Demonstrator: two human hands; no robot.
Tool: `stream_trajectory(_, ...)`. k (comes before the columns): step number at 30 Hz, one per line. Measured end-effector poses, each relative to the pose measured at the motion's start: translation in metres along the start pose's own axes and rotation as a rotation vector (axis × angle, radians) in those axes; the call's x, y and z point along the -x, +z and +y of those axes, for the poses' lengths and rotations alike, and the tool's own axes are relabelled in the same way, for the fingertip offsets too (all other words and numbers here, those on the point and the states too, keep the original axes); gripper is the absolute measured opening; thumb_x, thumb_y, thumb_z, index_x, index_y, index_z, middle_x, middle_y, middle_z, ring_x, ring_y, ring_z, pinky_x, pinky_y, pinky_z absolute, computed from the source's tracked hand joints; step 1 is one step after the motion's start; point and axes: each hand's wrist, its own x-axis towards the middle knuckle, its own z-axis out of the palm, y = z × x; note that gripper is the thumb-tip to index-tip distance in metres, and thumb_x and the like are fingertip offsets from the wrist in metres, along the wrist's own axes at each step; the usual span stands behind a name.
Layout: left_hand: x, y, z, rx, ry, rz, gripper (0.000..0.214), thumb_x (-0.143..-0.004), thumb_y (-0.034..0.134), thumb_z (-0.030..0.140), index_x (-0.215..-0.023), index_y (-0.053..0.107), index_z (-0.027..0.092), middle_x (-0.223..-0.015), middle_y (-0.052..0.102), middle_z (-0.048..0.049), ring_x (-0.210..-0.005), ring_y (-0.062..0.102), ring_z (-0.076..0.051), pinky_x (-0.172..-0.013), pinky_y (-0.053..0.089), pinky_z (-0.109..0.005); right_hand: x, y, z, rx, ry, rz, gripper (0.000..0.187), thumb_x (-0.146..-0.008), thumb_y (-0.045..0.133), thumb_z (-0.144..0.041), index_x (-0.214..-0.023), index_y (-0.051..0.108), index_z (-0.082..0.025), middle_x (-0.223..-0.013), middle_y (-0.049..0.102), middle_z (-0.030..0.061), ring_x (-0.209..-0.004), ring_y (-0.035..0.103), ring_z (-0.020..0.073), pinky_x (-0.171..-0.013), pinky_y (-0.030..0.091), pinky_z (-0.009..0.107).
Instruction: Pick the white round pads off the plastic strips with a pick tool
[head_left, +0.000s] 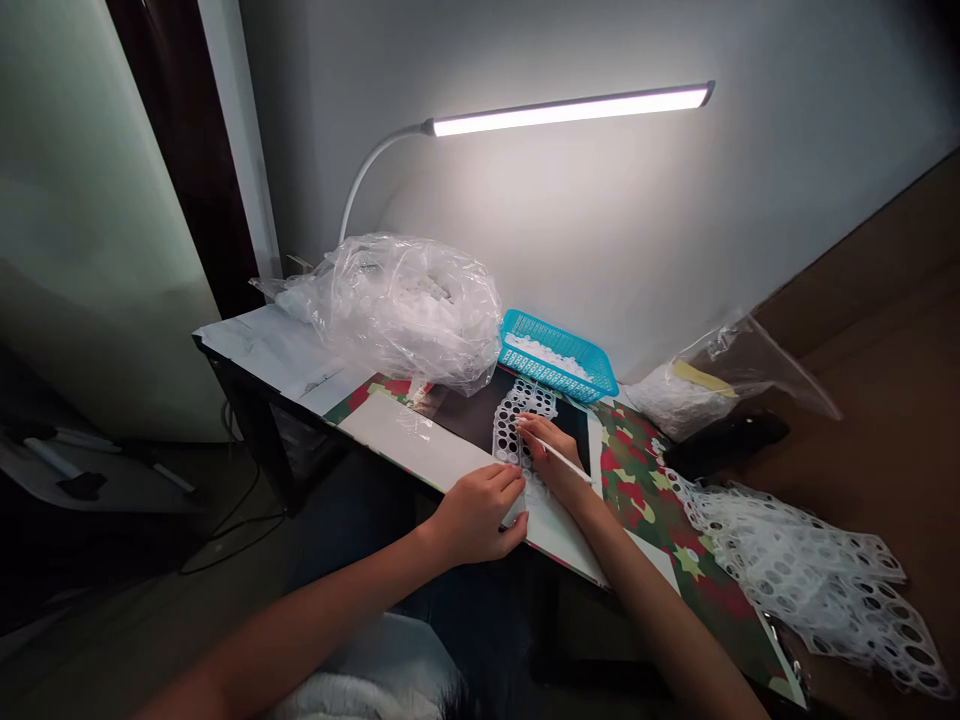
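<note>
A white sheet full of round holes (pixel 505 432) lies over a dark board (pixel 465 408) on the table. My right hand (pixel 553 452) is closed around a slim white pen-like stick (pixel 564 461), its fingers down at the sheet. Below it, my left hand (pixel 480 512) has its fingers pressed together on the near end of the sheet, at the table's front edge. What lies under the left fingertips is partly hidden.
Behind the sheet stands a blue basket (pixel 559 355) with small white pieces. A large clear plastic bag (pixel 416 310) fills the back left. To the right are another bag of white pieces (pixel 679 395) and heaped perforated sheets (pixel 795 570). A lit lamp (pixel 570 110) hangs above.
</note>
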Motion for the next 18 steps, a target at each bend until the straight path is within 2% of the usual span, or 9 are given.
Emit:
stream_trajectory(5, 0.000, -0.004, -0.001, -0.005, 0.005, -0.033, 0.028, -0.084, 0.050, 0.026, -0.107, 0.058, 0.011, -0.113, 0.062, -0.0108, -0.110, 0.056, -0.023, -0.097, 0.046, -0.035, 0.001, -0.004, 0.002, -0.037, 0.047, 0.075, 0.020, -0.092, 0.044, -0.031, -0.090, 0.062, -0.023, -0.102, 0.069, 0.0058, -0.099, 0.064, 0.0209, -0.088, 0.051, 0.035)
stream_trajectory(10, -0.003, -0.015, -0.007, 0.004, -0.013, -0.062, 0.034, -0.087, 0.049, 0.031, -0.116, 0.055, 0.014, -0.121, 0.058, -0.0105, -0.115, 0.052, -0.021, -0.099, 0.044, -0.033, 0.005, -0.010, 0.003, -0.206, 0.158, 0.026, 0.020, -0.090, 0.049, -0.037, -0.089, 0.062, -0.022, -0.104, 0.068, 0.0075, -0.098, 0.064, 0.0213, -0.078, 0.054, 0.033)
stream_trajectory(13, -0.010, -0.019, -0.018, -0.065, -0.040, -0.069, 0.040, -0.090, 0.045, 0.035, -0.121, 0.052, 0.012, -0.128, 0.055, -0.0124, -0.121, 0.048, -0.023, -0.105, 0.038, -0.038, 0.007, -0.016, 0.001, -0.245, 0.189, 0.006, 0.020, -0.088, 0.051, -0.038, -0.086, 0.062, -0.021, -0.102, 0.068, 0.0072, -0.096, 0.064, 0.0216, -0.074, 0.055, 0.032)
stream_trajectory(18, -0.031, -0.015, -0.041, -0.174, -0.047, -0.262, 0.048, -0.096, 0.031, 0.040, -0.132, 0.043, 0.010, -0.139, 0.044, -0.0142, -0.131, 0.038, -0.025, -0.108, 0.029, -0.048, 0.007, -0.023, 0.003, -0.252, 0.188, 0.024, 0.017, -0.088, 0.051, -0.036, -0.089, 0.063, -0.023, -0.104, 0.067, 0.0068, -0.100, 0.063, 0.0227, -0.077, 0.055, 0.034)
